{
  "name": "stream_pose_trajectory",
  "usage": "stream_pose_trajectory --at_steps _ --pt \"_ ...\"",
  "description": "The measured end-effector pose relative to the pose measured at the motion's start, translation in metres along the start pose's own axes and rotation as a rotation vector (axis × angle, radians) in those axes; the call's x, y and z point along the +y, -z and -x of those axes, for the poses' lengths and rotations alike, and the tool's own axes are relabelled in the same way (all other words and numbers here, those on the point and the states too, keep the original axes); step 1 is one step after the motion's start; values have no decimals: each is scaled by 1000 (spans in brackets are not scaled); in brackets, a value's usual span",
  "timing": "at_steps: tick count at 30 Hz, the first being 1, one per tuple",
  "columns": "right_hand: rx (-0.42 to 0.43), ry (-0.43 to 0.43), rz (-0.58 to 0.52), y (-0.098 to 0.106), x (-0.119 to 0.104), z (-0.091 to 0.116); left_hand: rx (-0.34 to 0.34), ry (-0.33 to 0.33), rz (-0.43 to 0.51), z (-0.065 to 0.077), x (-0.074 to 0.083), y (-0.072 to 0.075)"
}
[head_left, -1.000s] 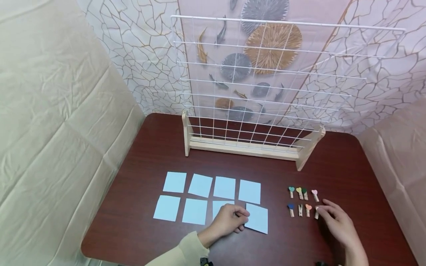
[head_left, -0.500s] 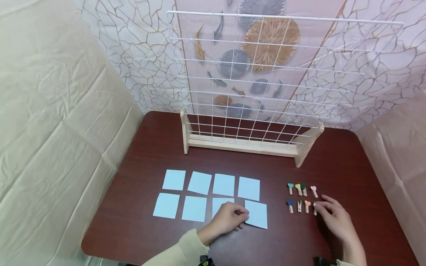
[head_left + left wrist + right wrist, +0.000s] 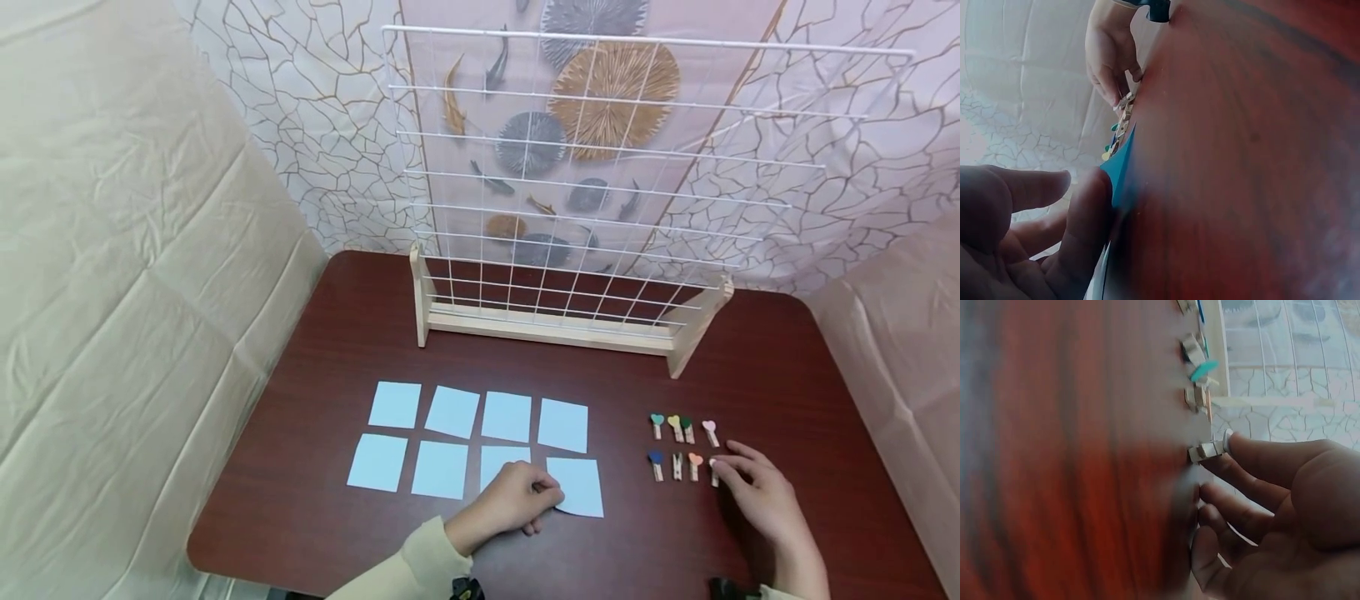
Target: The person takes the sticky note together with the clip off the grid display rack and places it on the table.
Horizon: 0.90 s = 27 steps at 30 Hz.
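In the head view my left hand (image 3: 513,496) is at the lower-left corner of the nearest right card (image 3: 579,487), a light blue square. Its thumb and fingers pinch that corner, which curves up off the table; the left wrist view shows the card (image 3: 1121,167) bent upward beside the fingertips. My right hand (image 3: 765,496) reaches in from the right. Between thumb and index finger it holds a small wooden clothespin (image 3: 1207,450) with a white top, low over the table. The rest of its fingers are near the tabletop.
Several more light blue cards (image 3: 439,469) lie in two rows, one partly behind my left hand. Clothespins with coloured hearts (image 3: 657,423) form two short rows at right. Behind stands a white wire grid (image 3: 570,212) on a wooden base (image 3: 547,329). Fabric walls (image 3: 120,317) surround the table (image 3: 315,533).
The card at my left hand has turned slightly and its lower-left corner now curves up; the left fingers have shifted down to that corner. The right hand stays at the white-topped clothespin.
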State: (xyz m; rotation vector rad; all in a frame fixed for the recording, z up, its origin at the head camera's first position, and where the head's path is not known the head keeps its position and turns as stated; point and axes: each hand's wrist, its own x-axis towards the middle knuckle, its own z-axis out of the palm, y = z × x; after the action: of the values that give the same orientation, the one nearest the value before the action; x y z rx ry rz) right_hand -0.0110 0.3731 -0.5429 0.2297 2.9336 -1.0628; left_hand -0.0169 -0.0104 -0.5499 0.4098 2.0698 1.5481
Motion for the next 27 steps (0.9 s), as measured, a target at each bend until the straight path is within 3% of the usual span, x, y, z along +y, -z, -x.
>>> stream_pose_trajectory --at_steps 10,27 --pt "20 5 15 0 -1 0 -18 -18 -73 1 2 3" --pt "50 -63 11 -1 -4 -2 -47 -33 -213 -1 8 6"
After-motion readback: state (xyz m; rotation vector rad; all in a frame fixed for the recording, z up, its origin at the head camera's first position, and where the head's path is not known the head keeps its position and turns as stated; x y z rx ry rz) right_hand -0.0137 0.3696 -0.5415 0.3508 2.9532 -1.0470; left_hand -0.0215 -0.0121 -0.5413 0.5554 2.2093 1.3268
